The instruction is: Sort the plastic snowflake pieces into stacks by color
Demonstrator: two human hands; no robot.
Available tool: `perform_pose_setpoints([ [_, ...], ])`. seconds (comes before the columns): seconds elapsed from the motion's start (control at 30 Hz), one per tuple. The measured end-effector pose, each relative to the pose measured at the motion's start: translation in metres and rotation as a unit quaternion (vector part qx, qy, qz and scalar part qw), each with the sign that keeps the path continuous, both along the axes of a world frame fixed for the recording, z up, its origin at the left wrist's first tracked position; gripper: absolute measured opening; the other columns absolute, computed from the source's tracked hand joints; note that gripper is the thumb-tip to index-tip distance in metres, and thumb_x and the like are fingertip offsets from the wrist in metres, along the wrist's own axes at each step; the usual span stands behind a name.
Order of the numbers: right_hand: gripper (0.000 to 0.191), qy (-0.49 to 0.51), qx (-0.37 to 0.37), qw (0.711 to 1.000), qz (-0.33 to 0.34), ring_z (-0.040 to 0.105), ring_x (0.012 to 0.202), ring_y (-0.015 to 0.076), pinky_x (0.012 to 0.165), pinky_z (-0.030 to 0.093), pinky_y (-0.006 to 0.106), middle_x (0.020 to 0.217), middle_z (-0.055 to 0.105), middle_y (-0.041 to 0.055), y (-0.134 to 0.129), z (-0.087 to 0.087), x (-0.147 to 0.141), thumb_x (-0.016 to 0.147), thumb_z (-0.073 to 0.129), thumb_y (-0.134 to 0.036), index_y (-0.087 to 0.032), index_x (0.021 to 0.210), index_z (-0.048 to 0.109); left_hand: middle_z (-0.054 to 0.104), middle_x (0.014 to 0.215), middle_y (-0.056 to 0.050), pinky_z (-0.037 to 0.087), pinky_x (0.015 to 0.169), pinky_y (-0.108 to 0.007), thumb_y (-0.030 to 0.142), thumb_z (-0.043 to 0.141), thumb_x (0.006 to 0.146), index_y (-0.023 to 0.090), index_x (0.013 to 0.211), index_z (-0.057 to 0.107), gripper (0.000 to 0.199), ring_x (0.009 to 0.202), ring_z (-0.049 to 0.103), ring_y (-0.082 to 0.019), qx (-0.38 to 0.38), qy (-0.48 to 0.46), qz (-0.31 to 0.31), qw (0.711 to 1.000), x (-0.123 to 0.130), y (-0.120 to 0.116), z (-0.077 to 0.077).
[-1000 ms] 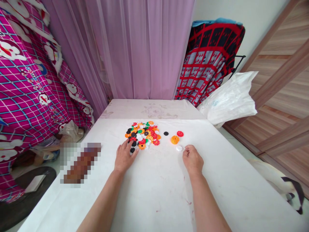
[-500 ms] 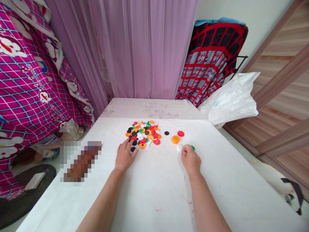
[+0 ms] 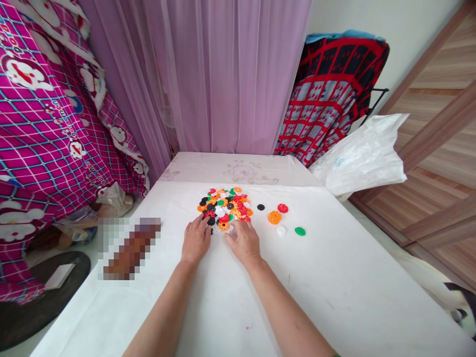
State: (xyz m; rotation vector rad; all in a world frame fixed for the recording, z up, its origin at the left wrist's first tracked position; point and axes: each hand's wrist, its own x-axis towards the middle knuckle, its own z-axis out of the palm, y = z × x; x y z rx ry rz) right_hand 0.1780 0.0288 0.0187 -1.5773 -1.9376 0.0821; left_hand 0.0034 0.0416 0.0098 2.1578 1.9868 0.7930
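Centrally, a roundish pile of red, orange, black, white and green notched plastic-looking discs [image 3: 225,204] lies on the white-covered tabletop [image 3: 223,307], just ahead of both hands. The left hand [image 3: 197,240], fingers loosely spread, touches its near left edge; the right hand [image 3: 245,242] reaches its near right edge, any pinch unclear. Rightward lies a green disc [image 3: 300,231], apart.

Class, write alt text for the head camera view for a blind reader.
A left hand and a right hand rest at the near edge of a pile of colourful discs on a white table. Other discs lie apart, to the right.
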Motion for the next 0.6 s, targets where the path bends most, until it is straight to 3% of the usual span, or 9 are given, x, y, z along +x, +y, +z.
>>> perform_pose_setpoints([
  [0.43, 0.035, -0.014, -0.030, 0.999, -0.019, 0.057, 0.096, 0.0238, 0.086, 0.041, 0.033, 0.098, 0.070, 0.0056, 0.017, -0.001, -0.021, 0.077, 0.066, -0.028, -0.020, 0.110, 0.061, 0.055, 0.139, -0.013, 0.034, 0.111, -0.047, 0.031, 0.042, 0.091, 0.018, 0.125, 0.061, 0.040, 0.128, 0.051, -0.026, 0.009, -0.011, -0.003, 1.000, 0.000, 0.000, 0.001],
  [0.6, 0.040, 0.032, 0.032, 0.998, -0.050, 0.058, 0.095, 0.0224, 0.086, 0.043, 0.034, 0.101, 0.069, 0.0067, 0.008, -0.005, 0.007, 0.076, 0.064, -0.028, -0.019, 0.114, 0.057, 0.056, 0.138, -0.013, 0.035, 0.111, -0.048, 0.031, 0.044, 0.091, 0.018, 0.125, 0.061, 0.040, 0.127, 0.052, -0.027, 0.008, -0.021, -0.006, 1.000, -0.001, 0.000, 0.002],
])
